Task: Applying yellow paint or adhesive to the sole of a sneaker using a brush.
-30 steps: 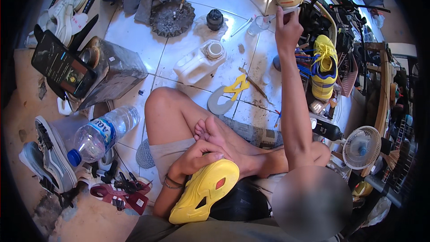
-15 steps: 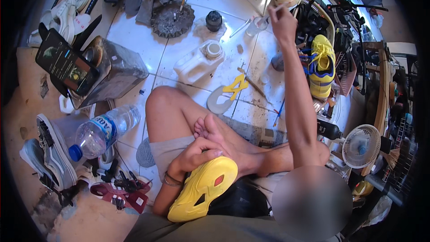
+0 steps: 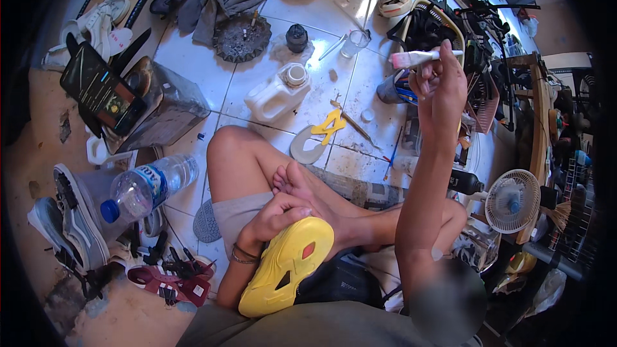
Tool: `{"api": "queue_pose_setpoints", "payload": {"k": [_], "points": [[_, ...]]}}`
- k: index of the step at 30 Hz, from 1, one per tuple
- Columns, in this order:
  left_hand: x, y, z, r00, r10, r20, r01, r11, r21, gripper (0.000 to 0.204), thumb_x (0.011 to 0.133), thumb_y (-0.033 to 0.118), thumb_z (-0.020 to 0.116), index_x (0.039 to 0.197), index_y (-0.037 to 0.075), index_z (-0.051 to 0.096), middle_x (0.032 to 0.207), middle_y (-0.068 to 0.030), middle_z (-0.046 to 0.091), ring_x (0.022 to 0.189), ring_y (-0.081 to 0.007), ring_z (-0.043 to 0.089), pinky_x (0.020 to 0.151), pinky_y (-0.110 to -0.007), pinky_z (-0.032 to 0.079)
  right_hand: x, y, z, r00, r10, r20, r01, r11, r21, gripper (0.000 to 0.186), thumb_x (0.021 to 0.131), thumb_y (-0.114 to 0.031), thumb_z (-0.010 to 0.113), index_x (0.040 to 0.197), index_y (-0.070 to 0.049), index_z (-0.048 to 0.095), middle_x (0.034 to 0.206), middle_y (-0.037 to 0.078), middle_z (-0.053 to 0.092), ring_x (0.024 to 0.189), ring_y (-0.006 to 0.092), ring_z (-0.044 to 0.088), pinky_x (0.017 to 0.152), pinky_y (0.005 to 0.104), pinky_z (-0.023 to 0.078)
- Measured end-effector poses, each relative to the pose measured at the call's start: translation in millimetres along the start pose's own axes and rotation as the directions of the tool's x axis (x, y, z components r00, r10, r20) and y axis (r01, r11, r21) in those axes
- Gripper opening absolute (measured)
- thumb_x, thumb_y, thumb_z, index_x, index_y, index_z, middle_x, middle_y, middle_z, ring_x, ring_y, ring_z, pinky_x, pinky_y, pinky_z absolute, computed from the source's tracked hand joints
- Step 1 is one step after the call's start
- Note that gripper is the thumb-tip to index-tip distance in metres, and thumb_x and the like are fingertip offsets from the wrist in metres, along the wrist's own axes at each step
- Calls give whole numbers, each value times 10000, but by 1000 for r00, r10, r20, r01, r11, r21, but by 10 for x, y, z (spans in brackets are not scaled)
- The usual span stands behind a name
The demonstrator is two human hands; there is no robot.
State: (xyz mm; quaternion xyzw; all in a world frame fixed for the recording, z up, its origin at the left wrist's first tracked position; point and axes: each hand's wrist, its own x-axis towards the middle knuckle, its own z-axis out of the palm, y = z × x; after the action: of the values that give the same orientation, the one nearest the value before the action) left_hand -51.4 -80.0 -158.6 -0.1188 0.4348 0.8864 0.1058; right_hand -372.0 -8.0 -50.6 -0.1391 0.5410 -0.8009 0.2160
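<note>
Between right-hand fingers (image 3: 448, 64), held a pink-bristled brush (image 3: 419, 58).
In the curled left hand (image 3: 273, 222), held a tilted yellow shoe sole (image 3: 290, 262).

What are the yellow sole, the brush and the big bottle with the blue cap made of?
The yellow sole looks like rubber or foam, mostly matte: its even colour and moulded shape suggest that.

The brush has a smooth, pale handle, perhaps plastic; its pinkish bristles' material is unclear.

The big bottle is probably thin, shiny plastic: it's see-through with bright glints.
</note>
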Motion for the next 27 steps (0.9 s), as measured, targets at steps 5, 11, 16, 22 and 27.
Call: {"api": "queue_pose_setpoints", "payload": {"k": [5, 11, 16, 22, 27], "points": [[-71, 161, 152, 987, 70, -147, -55, 993, 106, 278, 970, 199, 565, 939, -43, 699, 791, -13, 646, 771, -82, 551, 748, -253, 442, -643, -270, 81, 987, -67, 147, 60, 997, 53, 286, 1037, -327, 483, 1044, -56, 576, 685, 20, 556, 516, 87, 437, 489, 243, 352], [-386, 760, 542, 900, 411, -142, -298, 821, 487, 192, 899, 126, 644, 857, -57, 681, 769, -75, 650, 736, -143, 589, 730, -275, 454, -1571, -518, 20, 972, -102, 210, 87, 993, 77, 278, 1027, -350, 486, 1111, -94, 417, 729, 24, 447, 597, 89, 409, 534, 212, 403], [-584, 809, 776, 825, 565, -30, -425, 653, 627, 121, 849, 64, 666, 849, -56, 678, 773, -124, 670, 744, -210, 635, 737, -308, 479, -2213, -603, -100, 961, -137, 239, 148, 988, -31, 316, 990, -393, 515, 1045, -121, 363, 734, 30, 396, 638, 130, 367, 572, 279, 405], [-776, 836, 1105, 783, 618, 67, -487, 542, 685, 168, 812, 112, 622, 823, -22, 722, 824, -119, 709, 778, -216, 656, 767, -321, 486, -2685, -659, -150, 931, -294, 218, 273, 955, 119, 264, 941, -243, 555, 936, 14, 495, 667, 159, 551, 525, 213, 523, 492, 336, 483], [-799, 818, 1261, 771, 623, 128, -507, 481, 715, 189, 764, 132, 632, 818, -26, 722, 827, -135, 704, 774, -232, 652, 759, -321, 481, -2867, -723, -109, 881, -356, 311, 353, 933, 69, 274, 899, -234, 582, 812, 25, 564, 616, 157, 592, 495, 227, 558, 472, 334, 491]]}}
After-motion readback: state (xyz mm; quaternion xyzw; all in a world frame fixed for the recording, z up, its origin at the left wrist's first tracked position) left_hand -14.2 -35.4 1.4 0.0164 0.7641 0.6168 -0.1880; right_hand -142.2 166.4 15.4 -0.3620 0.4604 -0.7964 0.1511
